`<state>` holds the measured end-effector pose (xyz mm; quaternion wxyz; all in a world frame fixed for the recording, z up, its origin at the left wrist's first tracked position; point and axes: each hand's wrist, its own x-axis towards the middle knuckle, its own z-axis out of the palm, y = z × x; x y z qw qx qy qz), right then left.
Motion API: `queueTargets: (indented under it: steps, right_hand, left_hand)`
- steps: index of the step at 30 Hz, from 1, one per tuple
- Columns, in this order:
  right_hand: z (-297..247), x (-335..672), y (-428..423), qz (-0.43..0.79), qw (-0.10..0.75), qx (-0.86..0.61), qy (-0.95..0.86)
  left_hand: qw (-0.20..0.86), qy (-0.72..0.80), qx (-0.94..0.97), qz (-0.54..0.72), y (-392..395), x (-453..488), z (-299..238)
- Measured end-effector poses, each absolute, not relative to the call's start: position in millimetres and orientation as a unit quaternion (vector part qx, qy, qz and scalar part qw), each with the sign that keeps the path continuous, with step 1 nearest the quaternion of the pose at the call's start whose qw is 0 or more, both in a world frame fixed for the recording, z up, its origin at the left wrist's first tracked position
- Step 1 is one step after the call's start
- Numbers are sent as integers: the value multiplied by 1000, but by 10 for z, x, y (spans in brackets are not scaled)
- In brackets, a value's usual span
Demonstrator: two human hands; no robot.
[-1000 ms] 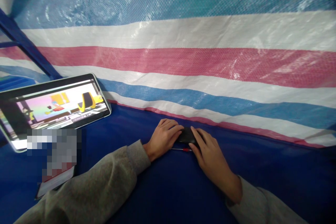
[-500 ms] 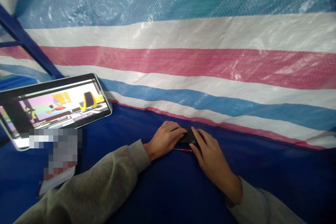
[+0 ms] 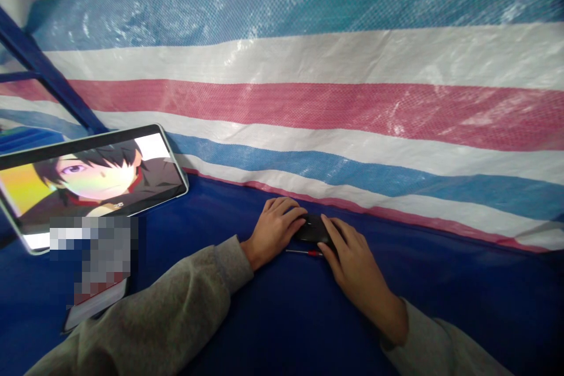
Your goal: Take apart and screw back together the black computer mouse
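A small black rounded object (image 3: 312,228) lies on the dark blue surface (image 3: 282,311) close to the striped tarp. My left hand (image 3: 273,230) rests on its left side with curled fingers touching it. My right hand (image 3: 352,261) grips it from the right, fingers laid over its top. Just in front of the object lies a thin screwdriver (image 3: 304,252) with a red handle, untouched. Both arms wear grey sleeves.
A tablet (image 3: 94,179) playing an animated video leans at the left. Below it sits a blurred item with a white card edge (image 3: 94,305). A blue, white and red striped tarp (image 3: 308,88) forms the back wall. A blue metal frame (image 3: 39,73) stands at far left.
The tablet's picture has switched from a colourful scene to a close-up of a cartoon character. My left fingers shifted slightly on the black object; my right hand stayed put.
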<state>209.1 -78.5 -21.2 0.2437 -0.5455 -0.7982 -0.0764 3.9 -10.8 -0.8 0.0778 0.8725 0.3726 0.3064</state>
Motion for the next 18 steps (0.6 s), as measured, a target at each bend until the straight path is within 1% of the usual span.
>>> queueTargets:
  steps: [13, 18]
  right_hand:
    - [-201, 2088, -789, -62, 244, -552, -795]
    - [-204, 2091, -786, -59, 238, -551, -797]
  left_hand:
    - [50, 379, 875, 296, -120, 37, -11]
    - [52, 328, 885, 328, -129, 30, -35]
